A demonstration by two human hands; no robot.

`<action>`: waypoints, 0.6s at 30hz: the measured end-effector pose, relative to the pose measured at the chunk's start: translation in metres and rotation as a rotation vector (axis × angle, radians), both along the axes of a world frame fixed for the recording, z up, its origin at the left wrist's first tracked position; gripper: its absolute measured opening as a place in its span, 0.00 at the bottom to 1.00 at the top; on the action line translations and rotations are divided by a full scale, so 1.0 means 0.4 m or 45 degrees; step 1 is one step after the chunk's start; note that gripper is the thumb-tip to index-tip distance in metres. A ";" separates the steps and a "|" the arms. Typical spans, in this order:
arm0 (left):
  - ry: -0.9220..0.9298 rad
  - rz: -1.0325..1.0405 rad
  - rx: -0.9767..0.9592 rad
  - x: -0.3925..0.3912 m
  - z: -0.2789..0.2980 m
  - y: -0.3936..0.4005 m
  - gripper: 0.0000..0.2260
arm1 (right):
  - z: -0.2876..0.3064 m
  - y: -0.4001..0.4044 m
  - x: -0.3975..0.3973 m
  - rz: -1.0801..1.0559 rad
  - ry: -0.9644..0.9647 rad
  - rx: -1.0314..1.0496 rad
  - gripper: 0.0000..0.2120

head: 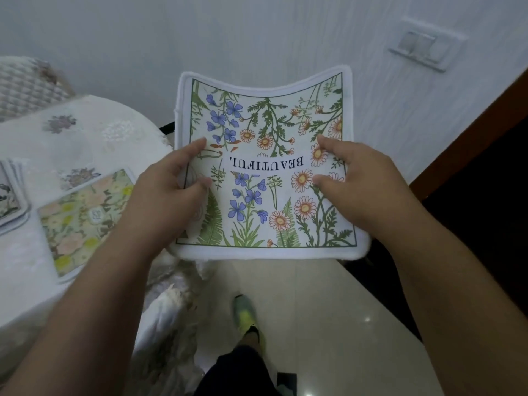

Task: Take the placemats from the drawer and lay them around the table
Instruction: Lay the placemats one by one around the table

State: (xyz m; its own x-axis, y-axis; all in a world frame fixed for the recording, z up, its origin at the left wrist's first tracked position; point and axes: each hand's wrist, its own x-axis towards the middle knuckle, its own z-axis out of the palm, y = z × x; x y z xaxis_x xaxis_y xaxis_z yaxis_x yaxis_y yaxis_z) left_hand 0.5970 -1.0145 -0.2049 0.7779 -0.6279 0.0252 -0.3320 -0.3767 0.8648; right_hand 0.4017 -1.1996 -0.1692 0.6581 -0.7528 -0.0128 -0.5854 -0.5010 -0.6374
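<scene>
Floral placemat point(265, 167) held aloft; another point(85, 221) lies on table point(34, 252).

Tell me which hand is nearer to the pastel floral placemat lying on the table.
Left. The left hand grips the held BEAUTIFUL placemat at its left edge, just right of the pastel floral placemat. The right hand holds the far right edge, farther away.

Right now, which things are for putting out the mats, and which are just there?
For the job:
- flowered placemat, held in the left hand and right hand
- yellow-flowered mat lying on the table
- another mat at the table's left edge

Just there:
- wall switch
- chair
- shoe
</scene>
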 end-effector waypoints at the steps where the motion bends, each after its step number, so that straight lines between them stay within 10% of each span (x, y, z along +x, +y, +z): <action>1: 0.012 0.007 -0.013 0.025 -0.010 -0.024 0.26 | -0.003 -0.025 0.028 0.009 0.019 -0.018 0.31; 18: 0.075 0.169 -0.045 0.501 -0.053 -0.322 0.25 | -0.015 -0.349 0.577 0.199 0.143 -0.159 0.32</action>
State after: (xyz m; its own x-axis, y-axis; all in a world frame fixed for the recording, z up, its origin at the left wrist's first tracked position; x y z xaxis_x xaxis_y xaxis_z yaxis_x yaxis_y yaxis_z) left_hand 0.7974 -1.1433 -0.2260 0.8547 -0.5191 -0.0028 -0.2294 -0.3826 0.8950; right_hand 0.6327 -1.3390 -0.1751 0.7667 -0.6420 -0.0060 -0.5582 -0.6620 -0.5001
